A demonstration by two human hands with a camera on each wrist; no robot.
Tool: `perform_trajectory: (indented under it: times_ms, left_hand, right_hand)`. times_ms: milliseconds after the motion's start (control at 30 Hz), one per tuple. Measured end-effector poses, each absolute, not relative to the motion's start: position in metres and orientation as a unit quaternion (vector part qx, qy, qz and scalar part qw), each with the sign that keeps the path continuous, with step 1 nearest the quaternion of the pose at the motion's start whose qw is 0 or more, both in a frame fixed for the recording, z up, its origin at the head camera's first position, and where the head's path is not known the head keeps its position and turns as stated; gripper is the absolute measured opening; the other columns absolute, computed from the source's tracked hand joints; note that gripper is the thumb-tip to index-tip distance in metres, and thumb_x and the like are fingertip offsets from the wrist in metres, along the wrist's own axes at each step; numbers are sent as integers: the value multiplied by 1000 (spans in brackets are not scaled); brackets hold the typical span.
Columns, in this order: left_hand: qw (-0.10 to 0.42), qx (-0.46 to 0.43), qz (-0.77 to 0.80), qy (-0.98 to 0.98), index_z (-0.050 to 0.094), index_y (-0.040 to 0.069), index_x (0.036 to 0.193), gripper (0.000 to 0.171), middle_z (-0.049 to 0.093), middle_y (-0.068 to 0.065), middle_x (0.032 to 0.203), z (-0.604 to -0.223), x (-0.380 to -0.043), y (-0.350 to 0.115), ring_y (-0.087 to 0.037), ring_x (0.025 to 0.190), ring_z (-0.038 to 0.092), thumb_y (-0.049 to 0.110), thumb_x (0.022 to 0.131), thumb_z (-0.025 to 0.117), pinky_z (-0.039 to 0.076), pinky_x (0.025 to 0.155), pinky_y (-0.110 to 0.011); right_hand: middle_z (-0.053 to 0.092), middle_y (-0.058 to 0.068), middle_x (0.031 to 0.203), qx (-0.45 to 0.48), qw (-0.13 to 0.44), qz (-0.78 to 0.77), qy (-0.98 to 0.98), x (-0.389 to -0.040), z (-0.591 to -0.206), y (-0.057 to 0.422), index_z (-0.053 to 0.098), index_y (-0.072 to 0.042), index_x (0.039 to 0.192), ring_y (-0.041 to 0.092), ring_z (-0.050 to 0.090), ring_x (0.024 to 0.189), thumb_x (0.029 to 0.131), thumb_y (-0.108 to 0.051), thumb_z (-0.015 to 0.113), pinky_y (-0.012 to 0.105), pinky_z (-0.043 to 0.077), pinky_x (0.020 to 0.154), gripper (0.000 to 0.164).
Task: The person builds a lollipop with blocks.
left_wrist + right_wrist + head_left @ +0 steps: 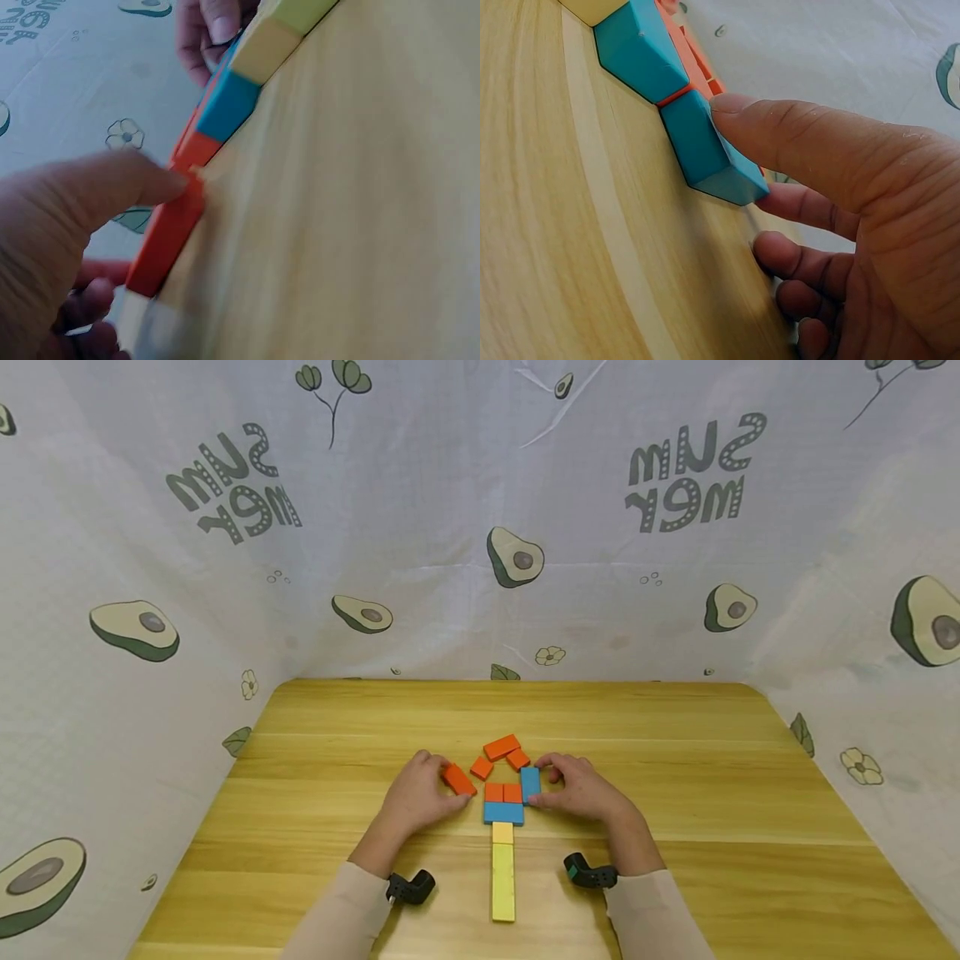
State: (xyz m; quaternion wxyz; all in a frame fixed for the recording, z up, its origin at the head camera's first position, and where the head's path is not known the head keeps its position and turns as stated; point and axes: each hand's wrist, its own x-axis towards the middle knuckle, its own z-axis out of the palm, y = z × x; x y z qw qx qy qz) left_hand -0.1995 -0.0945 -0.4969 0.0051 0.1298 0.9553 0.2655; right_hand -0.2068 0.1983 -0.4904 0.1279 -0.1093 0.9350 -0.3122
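Left hand (422,789) grips one of six orange blocks (460,779), right hand (581,787) one of two blue blocks (530,784); two yellow blocks (503,882) lie toward tabletop's (337,718) near edge.

Avocado-print cloth (450,485) behind wooden table (675,752)

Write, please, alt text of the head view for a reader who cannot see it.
A person's left grip holds an orange block and the right grip a blue block, among other orange, blue and yellow blocks lying on a wood-grain table. Avocado-printed cloth hangs behind.
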Motion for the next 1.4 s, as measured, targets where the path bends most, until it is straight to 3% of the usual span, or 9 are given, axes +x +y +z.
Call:
perform_trajectory:
  times_ms: [233,533,900,1400]
  left_hand:
    - [101,253,286,919,70,12,128,56,58,3,99,-487,-200,-112,-13,91,50,37,80,83,45,79,-31]
    - [150,287,276,905,59,21,146,61,61,1,121,-488,-202,-116,-14,104,46,41,90,76,45,88,-35]
    - [145,267,267,914,52,30,152,61,52,4,113,-492,-208,-108,-14,97,42,42,95,71,39,81,-33]
    - [51,214,333,917,59,21,145,57,51,5,100,-511,-206,-105,-12,90,44,43,94,71,38,81,-32]
  right_hand:
    - [56,3,100,-114,126,-314,934,-207,-490,199,63,-14,126,23,45,97,82,-40,85,38,41,81,56]
    - [57,3,100,-112,128,-315,934,-207,-489,199,63,-13,127,23,45,97,82,-41,85,38,41,81,57]
    - [56,3,101,-111,130,-318,932,-206,-488,199,62,-14,128,23,45,97,84,-41,84,37,41,80,57]
    - [55,4,103,-112,138,-334,926,-207,-488,198,62,-16,130,23,44,98,86,-39,82,38,41,80,54]
